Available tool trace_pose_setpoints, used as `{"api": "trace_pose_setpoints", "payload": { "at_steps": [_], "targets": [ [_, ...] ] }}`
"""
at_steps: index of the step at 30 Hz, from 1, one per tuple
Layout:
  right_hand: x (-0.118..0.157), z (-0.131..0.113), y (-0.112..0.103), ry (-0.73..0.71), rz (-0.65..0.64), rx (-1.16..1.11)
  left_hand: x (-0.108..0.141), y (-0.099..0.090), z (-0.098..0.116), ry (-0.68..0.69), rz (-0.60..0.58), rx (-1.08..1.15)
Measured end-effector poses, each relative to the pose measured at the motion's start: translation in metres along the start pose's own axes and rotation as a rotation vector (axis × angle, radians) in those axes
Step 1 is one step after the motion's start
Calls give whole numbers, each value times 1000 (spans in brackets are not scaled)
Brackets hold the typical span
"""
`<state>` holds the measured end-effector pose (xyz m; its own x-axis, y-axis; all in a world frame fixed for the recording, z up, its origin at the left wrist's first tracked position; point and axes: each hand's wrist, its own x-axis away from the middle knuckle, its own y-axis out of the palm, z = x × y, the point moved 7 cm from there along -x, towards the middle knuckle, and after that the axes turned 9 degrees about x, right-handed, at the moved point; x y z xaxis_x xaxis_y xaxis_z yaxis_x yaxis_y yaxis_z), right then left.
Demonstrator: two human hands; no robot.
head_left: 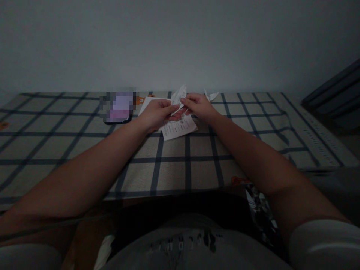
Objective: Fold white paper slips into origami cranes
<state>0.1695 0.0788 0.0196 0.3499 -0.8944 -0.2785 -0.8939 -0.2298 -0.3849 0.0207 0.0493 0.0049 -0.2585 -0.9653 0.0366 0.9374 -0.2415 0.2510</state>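
Observation:
Both hands meet over the far part of the table, pinching a crumpled piece of white paper [179, 94] between them. My left hand [157, 112] is closed on its lower left edge, thumb on top. From the right, my right hand [200, 105] grips the same paper between thumb and fingers. Beneath them lies a flat printed sheet [180, 128], its text too small to read. Another white sheet [146, 104] shows partly behind my left hand. Just beyond my right hand is a folded white scrap [213, 95].
A phone-like object [120, 108] with a blurred purple screen lies to the left. A checked cloth [174, 170] covers the table, which meets a plain wall [180, 45] at the back. Dark slatted furniture [334, 97] stands at the right.

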Motion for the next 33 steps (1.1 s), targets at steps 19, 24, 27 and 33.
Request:
{"api": "trace_pose_setpoints", "payload": {
  "at_steps": [19, 24, 27, 33],
  "targets": [
    [0, 0, -13, -87, 121, 97, 5, 6, -8, -87, -108, -145],
    [1, -2, -14, -96, 134, 128, 4, 5, -8, -81, -111, -130],
    [2, -3, -14, -101, 133, 128, 5, 5, -7, -70, -86, -140],
    [2, -4, -9, -97, 105, 57, 6, 6, -2, -19, -45, -188]
  ]
}}
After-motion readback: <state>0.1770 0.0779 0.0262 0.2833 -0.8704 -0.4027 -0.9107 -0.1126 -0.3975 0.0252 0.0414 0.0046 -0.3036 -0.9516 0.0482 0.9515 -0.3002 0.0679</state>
